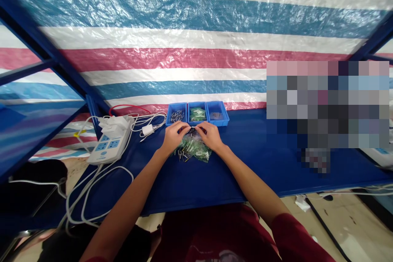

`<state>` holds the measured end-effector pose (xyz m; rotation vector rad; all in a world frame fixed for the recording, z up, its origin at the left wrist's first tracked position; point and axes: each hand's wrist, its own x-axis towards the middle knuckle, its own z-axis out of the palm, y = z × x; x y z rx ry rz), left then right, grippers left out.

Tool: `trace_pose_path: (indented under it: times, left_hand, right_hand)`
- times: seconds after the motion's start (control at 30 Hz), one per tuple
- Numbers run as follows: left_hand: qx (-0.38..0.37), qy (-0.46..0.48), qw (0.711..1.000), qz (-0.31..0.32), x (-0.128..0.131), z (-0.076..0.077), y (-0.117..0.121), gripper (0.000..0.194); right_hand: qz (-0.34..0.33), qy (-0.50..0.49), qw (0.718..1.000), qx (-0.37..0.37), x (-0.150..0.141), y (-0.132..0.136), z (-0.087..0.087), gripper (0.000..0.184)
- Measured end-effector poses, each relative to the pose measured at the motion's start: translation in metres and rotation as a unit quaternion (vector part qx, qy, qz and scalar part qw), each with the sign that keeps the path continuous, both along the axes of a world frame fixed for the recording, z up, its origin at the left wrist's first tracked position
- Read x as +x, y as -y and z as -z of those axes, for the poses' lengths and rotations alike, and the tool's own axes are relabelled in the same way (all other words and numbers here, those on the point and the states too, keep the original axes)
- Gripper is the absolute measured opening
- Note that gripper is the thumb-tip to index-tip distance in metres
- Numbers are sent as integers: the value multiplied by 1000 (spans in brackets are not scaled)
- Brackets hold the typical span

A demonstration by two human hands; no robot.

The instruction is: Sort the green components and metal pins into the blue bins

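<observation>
My left hand [175, 135] and my right hand [210, 134] meet over the blue table, thumbs and fingertips pinched close together. Between them shows a small, thin, dark and silvery piece [192, 128], too small to name. Below the fingers lies a pile of green-tinted clear plastic bags [202, 152], with loose metal pin-like parts [183, 154] at its left. Just beyond my hands stand three blue bins in a row: the left bin [168, 119] holds metal pin-like parts, the middle bin [196, 123] green-tinted bags, the right bin [221, 122] a few small pale pieces.
To the left, a white power strip [104, 153] with plugged-in adapters lies among white cables [89, 202]. A white charger [147, 129] rests near the bins. Behind the table [196, 190] hangs a striped plastic sheet [184, 41] between blue metal posts. Pixelation hides the right side.
</observation>
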<state>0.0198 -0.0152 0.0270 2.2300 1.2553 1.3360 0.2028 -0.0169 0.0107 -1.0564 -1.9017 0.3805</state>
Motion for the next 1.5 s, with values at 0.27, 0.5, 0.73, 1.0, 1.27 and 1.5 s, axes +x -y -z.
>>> trace_pose_path:
  times: [0.27,0.5,0.73,1.0,1.27,1.5]
  left_hand:
    - [-155,236,958,52,9,3,-2,31]
    - [-102,124,987,14,5,3,1,25]
    - [-47,32,998,35,-2,4,-5,27]
    - [-209,150,963,79,-2,5,-7,51]
    - [-253,186,939,143,-2,8,-6,65]
    - [-254,203,934,148,0,3,-4,68]
  right_hand:
    - [-1,23,1000,5,-4,0,3,38]
    - [63,-18,998,12,-1,-2,2,36]
    - [105,-40,994,4,2,-2,-2,38]
    - [96,-48,994,9,2,-2,0,36]
    - [1,-43,999,25,1,0,-1,28]
    - [-66,-18,998,3,-2,0,2,21]
